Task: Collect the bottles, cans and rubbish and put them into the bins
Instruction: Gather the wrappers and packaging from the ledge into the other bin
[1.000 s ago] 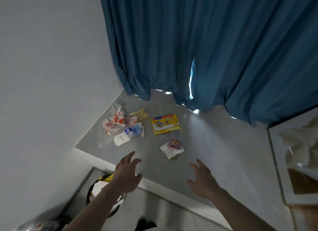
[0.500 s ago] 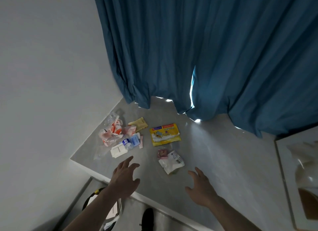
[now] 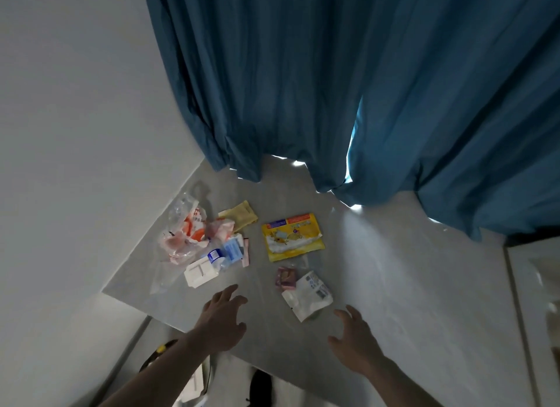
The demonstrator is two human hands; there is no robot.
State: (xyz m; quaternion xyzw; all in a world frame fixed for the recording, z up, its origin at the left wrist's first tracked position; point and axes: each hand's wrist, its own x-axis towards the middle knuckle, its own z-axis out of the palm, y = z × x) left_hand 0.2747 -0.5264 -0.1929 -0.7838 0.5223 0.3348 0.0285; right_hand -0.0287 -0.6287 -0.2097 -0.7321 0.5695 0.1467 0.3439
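Rubbish is spread on a grey ledge in the corner of the room, between a white wall on the left and a blue curtain behind. The curtain is drawn almost fully, and thin slivers of daylight are seen under its hem and through one gap. At the right border a pale framed surface is cut off and cannot be identified.

Among the litter, a crumpled clear bag with red print is placed nearest the wall. A yellow packet is laid flat further right, apart from the others. A white pouch is found closest to the ledge's front edge, with a small pink wrapper touching it. A white carton and a blue-labelled small item, too blurred to be named, are grouped beside the bag.

Both hands are held above the ledge with fingers spread, and nothing is gripped. The left hand is near the carton, the right hand just beside the pouch. Below the ledge, a dark round rim is mostly hidden by the left forearm.
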